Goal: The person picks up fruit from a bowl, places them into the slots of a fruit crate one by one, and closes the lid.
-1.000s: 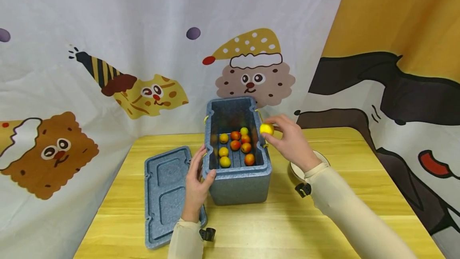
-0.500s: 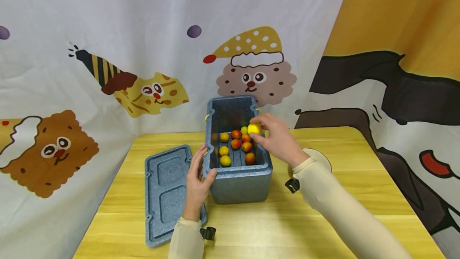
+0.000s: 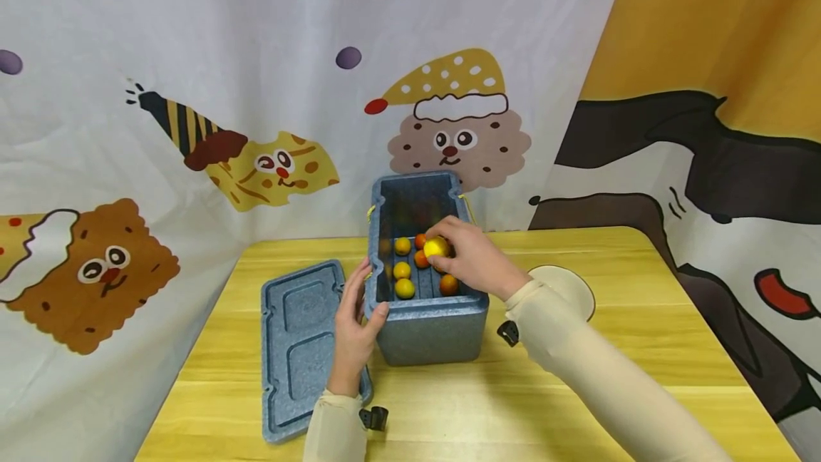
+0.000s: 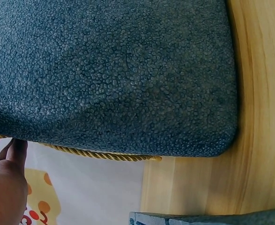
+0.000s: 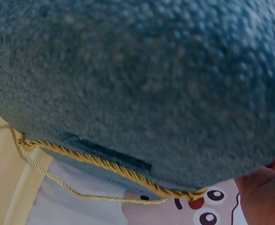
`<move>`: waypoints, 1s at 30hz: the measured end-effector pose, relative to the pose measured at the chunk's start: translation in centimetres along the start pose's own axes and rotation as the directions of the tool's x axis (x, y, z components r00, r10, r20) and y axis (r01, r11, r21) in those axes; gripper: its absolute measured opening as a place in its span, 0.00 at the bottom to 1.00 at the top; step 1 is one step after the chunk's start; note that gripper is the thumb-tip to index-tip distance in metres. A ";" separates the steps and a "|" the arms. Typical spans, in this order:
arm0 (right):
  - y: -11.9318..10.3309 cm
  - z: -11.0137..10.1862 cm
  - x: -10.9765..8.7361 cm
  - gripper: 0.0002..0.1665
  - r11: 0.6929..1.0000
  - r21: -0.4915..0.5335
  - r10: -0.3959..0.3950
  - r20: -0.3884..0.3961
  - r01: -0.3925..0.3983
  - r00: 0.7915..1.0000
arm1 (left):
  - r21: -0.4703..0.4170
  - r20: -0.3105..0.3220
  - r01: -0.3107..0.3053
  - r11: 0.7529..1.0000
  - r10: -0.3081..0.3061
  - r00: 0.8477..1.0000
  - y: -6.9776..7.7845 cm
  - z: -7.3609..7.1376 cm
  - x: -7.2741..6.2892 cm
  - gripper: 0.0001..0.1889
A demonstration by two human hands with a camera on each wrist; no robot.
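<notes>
A grey-blue foam box point(image 3: 428, 334) with an uncovered top stands on the table. My left hand point(image 3: 353, 330) grips its front left corner, thumb at the front rim and fingers along the left side. In the left wrist view, fingertips point(image 4: 19, 150) press the box wall by the yellow rope point(image 4: 100, 153). My right hand point(image 3: 474, 255) reaches over the right rim and pinches a round yellow fruit point(image 3: 436, 250) above the inside. Several small fruits lie in the box, yellow ones point(image 3: 404, 288) on the left and red-orange ones point(image 3: 449, 284) on the right; some are hidden behind the hand.
The foam lid point(image 3: 301, 355) lies on the table left of the box. A pale round bowl point(image 3: 571, 287) stands on the right, partly behind the right forearm. A printed cloth point(image 3: 282, 41) hangs behind the wooden table point(image 3: 577, 405).
My right hand has carried the yellow fruit leftward from beside the right rim to over the inside of the box. The left hand keeps its hold on the corner.
</notes>
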State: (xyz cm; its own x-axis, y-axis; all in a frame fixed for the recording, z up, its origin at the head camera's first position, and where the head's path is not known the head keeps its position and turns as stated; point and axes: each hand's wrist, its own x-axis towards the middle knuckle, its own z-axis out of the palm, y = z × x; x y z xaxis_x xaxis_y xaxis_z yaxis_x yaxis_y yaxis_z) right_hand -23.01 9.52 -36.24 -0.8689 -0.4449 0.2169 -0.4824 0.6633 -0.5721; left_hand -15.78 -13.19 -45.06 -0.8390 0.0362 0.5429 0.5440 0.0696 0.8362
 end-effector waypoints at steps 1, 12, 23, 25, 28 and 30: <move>0.0 0.1 0.0 0.19 1.000 -0.006 0.001 0.012 -0.001 1.000 | -0.001 0.001 0.001 1.000 -0.001 1.000 0.0 0.0 0.0 0.29; -0.2 1.5 0.7 0.20 0.997 -0.072 -0.023 0.070 0.028 0.997 | -0.007 0.002 0.000 1.000 0.000 1.000 -0.1 0.0 0.0 0.29; -0.1 1.9 0.8 0.20 0.995 -0.096 -0.035 0.060 0.041 0.998 | -0.003 -0.004 -0.012 1.000 0.012 1.000 -0.1 0.1 0.1 0.28; -0.1 1.9 0.8 0.20 0.995 -0.094 -0.038 0.058 0.044 0.998 | -0.004 -0.005 -0.011 1.000 0.011 1.000 -0.1 0.1 0.1 0.28; 0.0 1.9 0.7 0.21 0.994 -0.095 -0.049 0.049 0.053 0.998 | -0.006 -0.006 -0.004 1.000 0.004 1.000 -0.1 0.2 0.1 0.28; 0.1 2.0 0.7 0.21 0.994 -0.095 -0.057 0.043 0.061 0.997 | -0.005 -0.005 0.000 1.000 0.000 1.000 -0.2 0.2 0.1 0.29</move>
State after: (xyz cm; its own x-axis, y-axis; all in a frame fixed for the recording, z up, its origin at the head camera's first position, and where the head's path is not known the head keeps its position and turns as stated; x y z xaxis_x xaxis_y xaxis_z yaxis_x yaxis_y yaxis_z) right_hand -23.40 8.08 -37.67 -0.8345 -0.5074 0.2149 -0.5427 0.6893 -0.4799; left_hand -15.95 -13.03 -45.19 -0.8391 0.0307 0.5430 0.5438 0.0649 0.8367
